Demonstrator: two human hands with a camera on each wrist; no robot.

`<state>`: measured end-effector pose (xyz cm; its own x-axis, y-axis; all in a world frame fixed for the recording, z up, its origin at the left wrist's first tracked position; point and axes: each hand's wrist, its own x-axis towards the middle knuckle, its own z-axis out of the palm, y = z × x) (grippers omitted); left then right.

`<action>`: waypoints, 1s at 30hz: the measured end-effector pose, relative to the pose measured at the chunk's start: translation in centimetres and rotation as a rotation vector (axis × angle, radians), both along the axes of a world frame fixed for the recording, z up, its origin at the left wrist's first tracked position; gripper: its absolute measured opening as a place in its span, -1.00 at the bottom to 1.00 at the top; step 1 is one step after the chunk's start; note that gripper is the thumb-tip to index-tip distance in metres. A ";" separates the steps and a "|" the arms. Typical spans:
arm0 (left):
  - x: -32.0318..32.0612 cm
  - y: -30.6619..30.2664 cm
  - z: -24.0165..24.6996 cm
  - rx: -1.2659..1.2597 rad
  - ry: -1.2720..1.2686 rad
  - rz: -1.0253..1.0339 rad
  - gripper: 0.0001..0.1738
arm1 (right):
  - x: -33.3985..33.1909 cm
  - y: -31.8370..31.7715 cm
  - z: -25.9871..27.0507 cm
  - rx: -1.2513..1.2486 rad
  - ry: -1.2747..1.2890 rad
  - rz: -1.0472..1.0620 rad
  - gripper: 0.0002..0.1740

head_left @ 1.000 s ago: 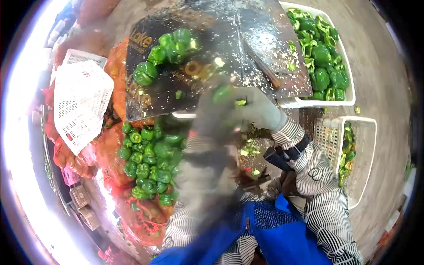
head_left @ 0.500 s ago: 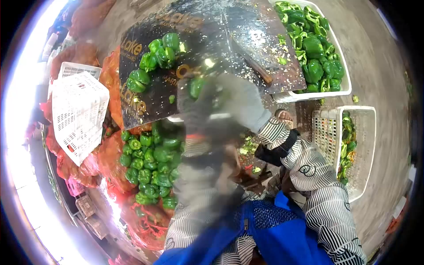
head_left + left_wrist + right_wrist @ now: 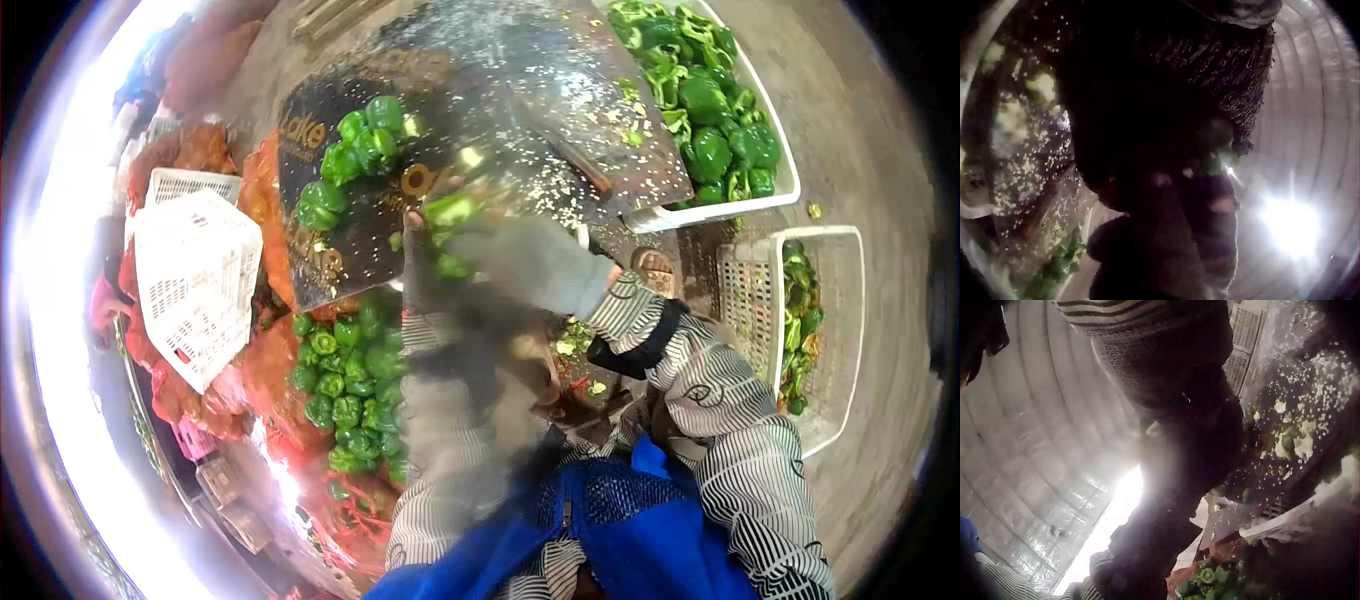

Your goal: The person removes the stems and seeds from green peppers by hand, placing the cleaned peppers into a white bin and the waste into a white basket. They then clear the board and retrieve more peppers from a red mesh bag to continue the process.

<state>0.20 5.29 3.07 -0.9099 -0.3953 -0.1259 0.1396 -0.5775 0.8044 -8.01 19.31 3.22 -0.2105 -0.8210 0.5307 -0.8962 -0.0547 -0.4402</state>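
One green pepper [image 3: 449, 209] is in the grip of the left hand [image 3: 428, 275], over the tabletop [image 3: 480, 95]. Right hand [image 3: 545, 265] is right beside it, grip honestly too blurry to tell.

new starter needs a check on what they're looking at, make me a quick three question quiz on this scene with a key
1. What is in the left hand?
a) a wooden handle
b) a green pepper
c) a white crate

2. True or false: in the head view, the wooden handle lies on the dark board, to the right of the peppers set down there.

3. Fill in the blank: the band around the right striped sleeve is ____ in colour.

Key: 1 b; 2 true; 3 black
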 end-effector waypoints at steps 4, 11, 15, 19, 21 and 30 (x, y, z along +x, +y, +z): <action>-0.7 1.0 -1.0 0.047 0.005 0.029 -0.23 | -0.1 0.5 0.4 0.313 -0.238 -0.132 -0.78; -1.8 1.5 -0.9 0.289 0.205 -0.113 -0.18 | -2.0 2.3 2.8 -0.020 -0.410 -0.250 -0.89; -1.6 6.2 0.8 0.615 -0.001 -0.122 -0.24 | -1.8 2.5 2.2 0.310 0.067 -0.265 -0.80; -1.6 6.2 0.8 0.252 -0.131 -0.128 -0.34 | -1.7 2.6 2.2 0.326 0.019 -0.203 -0.78; -1.8 6.6 1.4 0.290 -0.099 -0.084 -0.33 | -1.2 2.2 1.8 0.215 -0.140 -0.322 -0.79; -0.5 5.5 2.0 0.136 0.008 -0.107 -0.37 | -1.0 1.7 0.8 0.134 -0.129 -0.321 -0.63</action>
